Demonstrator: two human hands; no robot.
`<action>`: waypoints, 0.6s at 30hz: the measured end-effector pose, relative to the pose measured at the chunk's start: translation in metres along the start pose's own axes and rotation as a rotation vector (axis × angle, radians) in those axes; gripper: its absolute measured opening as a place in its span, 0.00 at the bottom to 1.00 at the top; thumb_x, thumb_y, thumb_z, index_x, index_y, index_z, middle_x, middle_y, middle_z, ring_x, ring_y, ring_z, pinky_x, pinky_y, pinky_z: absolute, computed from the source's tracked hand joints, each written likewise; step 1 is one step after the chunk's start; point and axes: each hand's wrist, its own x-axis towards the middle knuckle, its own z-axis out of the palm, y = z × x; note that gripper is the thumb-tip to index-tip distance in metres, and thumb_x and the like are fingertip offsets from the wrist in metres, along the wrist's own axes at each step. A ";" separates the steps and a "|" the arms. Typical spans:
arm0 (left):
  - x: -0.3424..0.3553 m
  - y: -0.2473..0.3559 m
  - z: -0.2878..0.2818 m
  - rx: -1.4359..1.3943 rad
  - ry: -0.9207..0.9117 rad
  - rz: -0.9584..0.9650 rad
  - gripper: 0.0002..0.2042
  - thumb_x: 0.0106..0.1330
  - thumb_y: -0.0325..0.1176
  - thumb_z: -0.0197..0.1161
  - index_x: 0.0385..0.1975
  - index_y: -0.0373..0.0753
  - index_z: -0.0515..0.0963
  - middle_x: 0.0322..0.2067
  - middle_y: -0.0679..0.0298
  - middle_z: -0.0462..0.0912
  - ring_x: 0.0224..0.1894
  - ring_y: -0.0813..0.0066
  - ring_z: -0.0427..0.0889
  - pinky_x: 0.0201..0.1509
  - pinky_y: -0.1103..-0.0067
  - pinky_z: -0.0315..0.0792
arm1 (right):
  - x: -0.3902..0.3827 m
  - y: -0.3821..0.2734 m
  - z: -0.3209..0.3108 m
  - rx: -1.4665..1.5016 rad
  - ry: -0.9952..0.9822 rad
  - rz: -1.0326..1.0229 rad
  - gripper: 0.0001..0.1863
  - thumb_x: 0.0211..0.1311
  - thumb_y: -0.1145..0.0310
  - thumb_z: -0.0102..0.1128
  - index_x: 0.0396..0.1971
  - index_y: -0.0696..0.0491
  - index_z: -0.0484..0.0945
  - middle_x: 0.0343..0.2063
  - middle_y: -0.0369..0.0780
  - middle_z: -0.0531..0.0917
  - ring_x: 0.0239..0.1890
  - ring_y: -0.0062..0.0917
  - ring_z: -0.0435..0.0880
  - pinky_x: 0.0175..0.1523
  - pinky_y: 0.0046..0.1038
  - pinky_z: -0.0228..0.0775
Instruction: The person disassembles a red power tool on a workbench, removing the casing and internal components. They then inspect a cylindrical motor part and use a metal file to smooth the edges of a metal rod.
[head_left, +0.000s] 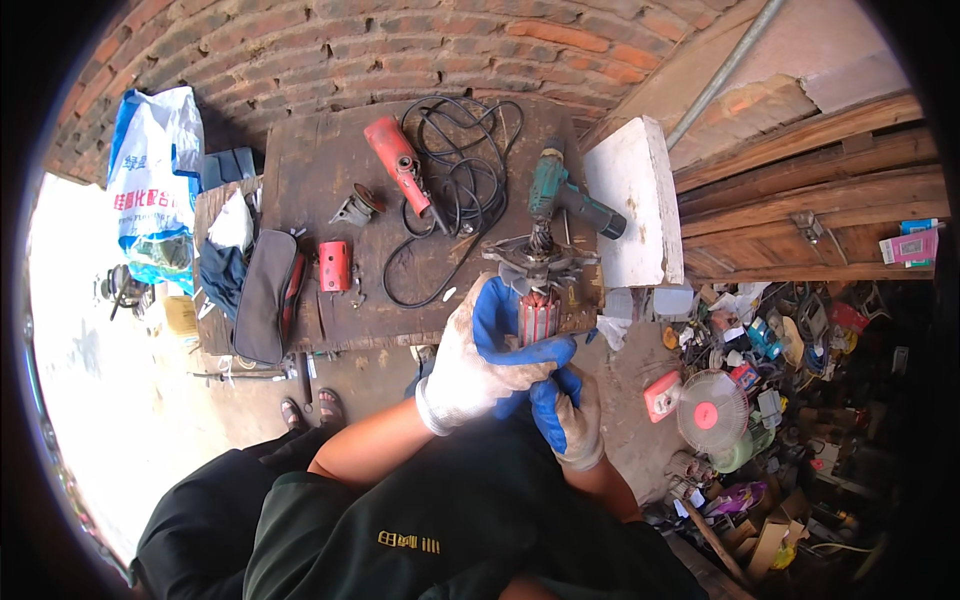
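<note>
My left hand (488,350), in a white and blue coated glove, is closed round a motor armature (538,318) with red windings, a fan and a metal gear-end bracket (535,258) on top. My right hand (568,420), gloved alike, is closed below it at the armature's lower end, which the fingers hide. A teal cordless drill (558,190) lies just beyond. On the wooden table (320,170) lie a red tool body (395,160) with a coiled black cord (470,175), a metal gear housing (355,208), a red cylindrical cover (334,267) and a grey pouch (262,295).
A white board (640,210) stands at the table's right beside wooden boards (780,240). A brick wall backs the table. Plastic bags (160,190) are at left. A fan (706,412) and piled clutter (770,500) fill the floor at right. Another person's sandalled foot may be at lower left.
</note>
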 end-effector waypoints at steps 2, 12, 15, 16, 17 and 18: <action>0.004 -0.003 -0.008 0.101 -0.044 0.111 0.21 0.56 0.29 0.75 0.46 0.36 0.72 0.36 0.66 0.81 0.36 0.82 0.77 0.41 0.79 0.76 | -0.005 0.004 0.000 -0.017 0.013 -0.041 0.26 0.69 0.54 0.56 0.49 0.67 0.75 0.35 0.38 0.80 0.36 0.17 0.73 0.41 0.21 0.65; -0.026 -0.080 0.016 -0.099 -0.235 -0.306 0.22 0.66 0.23 0.64 0.59 0.34 0.68 0.45 0.62 0.79 0.42 0.75 0.81 0.45 0.78 0.78 | -0.065 0.026 -0.018 -0.408 0.459 -0.105 0.12 0.71 0.68 0.55 0.43 0.62 0.78 0.30 0.35 0.80 0.31 0.15 0.76 0.37 0.19 0.70; -0.026 -0.088 0.035 -0.029 -0.373 -0.468 0.16 0.68 0.27 0.63 0.53 0.35 0.73 0.38 0.64 0.82 0.39 0.73 0.82 0.41 0.77 0.78 | -0.102 0.065 -0.041 -0.227 0.506 -0.033 0.10 0.68 0.70 0.55 0.43 0.61 0.77 0.27 0.38 0.80 0.26 0.19 0.77 0.31 0.25 0.71; -0.021 -0.097 0.035 0.202 -0.526 -0.377 0.10 0.71 0.28 0.60 0.48 0.34 0.75 0.35 0.66 0.81 0.37 0.76 0.81 0.40 0.79 0.76 | -0.108 0.061 -0.046 -0.222 0.563 -0.020 0.11 0.68 0.68 0.55 0.42 0.61 0.78 0.25 0.40 0.81 0.25 0.23 0.79 0.31 0.27 0.72; -0.016 -0.105 0.035 0.438 -0.659 -0.235 0.07 0.74 0.30 0.58 0.44 0.34 0.77 0.33 0.67 0.81 0.34 0.79 0.79 0.39 0.82 0.75 | -0.115 0.058 -0.054 -0.212 0.614 -0.017 0.11 0.68 0.67 0.55 0.41 0.60 0.78 0.24 0.41 0.82 0.25 0.27 0.81 0.32 0.30 0.72; -0.019 -0.111 0.034 0.523 -0.681 -0.238 0.06 0.72 0.28 0.58 0.42 0.33 0.77 0.32 0.67 0.81 0.33 0.80 0.79 0.37 0.82 0.75 | -0.123 0.056 -0.063 -0.204 0.671 -0.014 0.12 0.68 0.65 0.55 0.39 0.60 0.79 0.23 0.43 0.83 0.24 0.31 0.82 0.32 0.33 0.73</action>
